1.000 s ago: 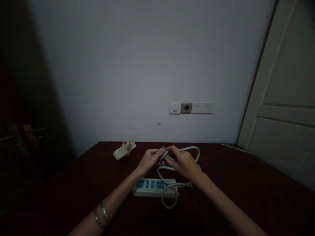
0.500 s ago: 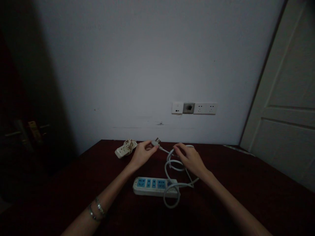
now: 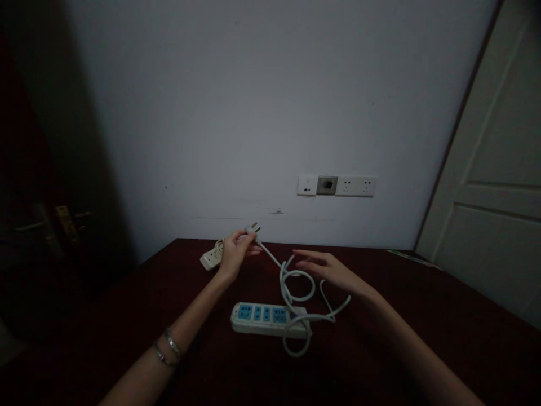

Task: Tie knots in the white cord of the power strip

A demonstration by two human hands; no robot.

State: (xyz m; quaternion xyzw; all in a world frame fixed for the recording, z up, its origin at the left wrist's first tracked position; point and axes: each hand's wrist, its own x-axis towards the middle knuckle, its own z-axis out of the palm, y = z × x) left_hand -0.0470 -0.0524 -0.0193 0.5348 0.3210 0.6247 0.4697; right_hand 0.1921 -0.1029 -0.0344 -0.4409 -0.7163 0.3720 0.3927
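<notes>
- I've got the left hand pinching the plug, prongs up toward 1 o'clock; plug's raised, roughly 11 o'clock from the blue-socketed power strip.
- Right hand at 1–2 o'clock from that strip: fingers extended, loosely spread, at the cable loops; too dim for me to call contact.
- White cable runs from plug toward 4 o'clock, coils below right fingertips, then loops over the strip's 3 o'clock end.
- Strip lies flat on the dark red table, sockets up.
- Second power strip, 10–11 o'clock from the first, partly behind left hand.
- Wall sockets at 1 o'clock.
</notes>
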